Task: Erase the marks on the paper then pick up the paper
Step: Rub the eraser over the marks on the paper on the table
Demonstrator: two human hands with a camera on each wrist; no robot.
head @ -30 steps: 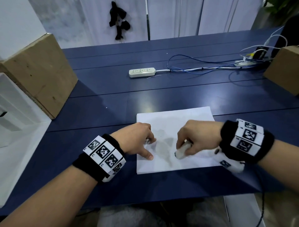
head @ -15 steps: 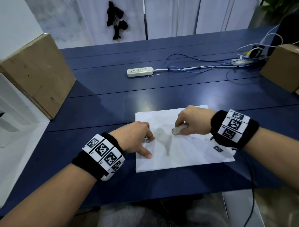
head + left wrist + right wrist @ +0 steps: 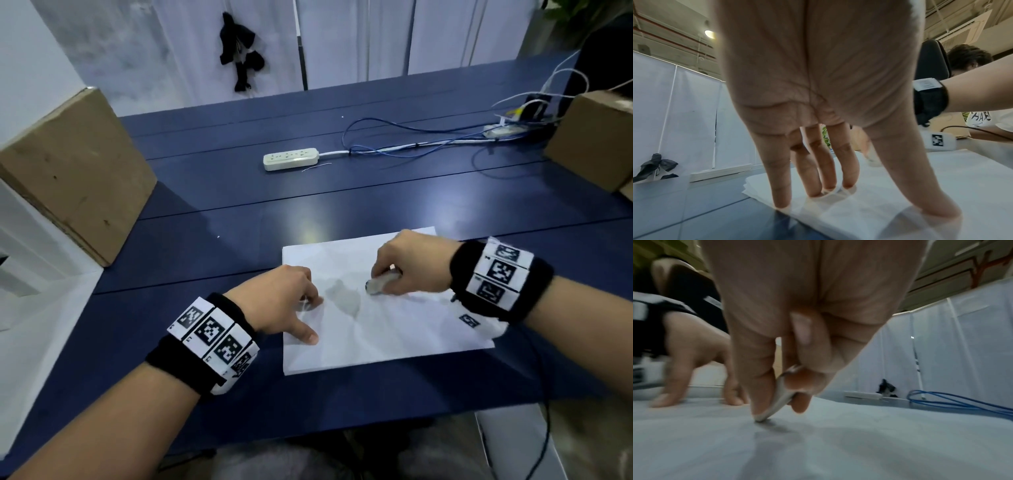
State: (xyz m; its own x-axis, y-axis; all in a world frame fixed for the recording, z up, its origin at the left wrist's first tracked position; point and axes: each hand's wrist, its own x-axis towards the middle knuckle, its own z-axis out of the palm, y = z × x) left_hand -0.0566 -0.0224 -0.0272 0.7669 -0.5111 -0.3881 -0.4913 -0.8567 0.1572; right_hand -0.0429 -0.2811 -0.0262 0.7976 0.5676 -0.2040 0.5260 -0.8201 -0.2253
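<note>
Head view: right hand (image 3: 412,262) grip pinching eraser (image 3: 378,285) on paper (image 3: 394,337), left hand (image 3: 279,299) fingers spread, pressing paper.

- The left hand (image 3: 818,81) fills the view, its straight fingertips (image 3: 781,203) and thumb pressing on white paper (image 3: 900,186).
- The paper lies on a dark blue bench (image 3: 694,203).
- Beyond, the right hand's wristband (image 3: 930,100) shows, above the paper.

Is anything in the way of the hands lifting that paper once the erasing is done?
Nothing visible blocks it. The left hand already presses on the paper, and the right hand holds the eraser on it. The power strip lies well beyond.
</note>
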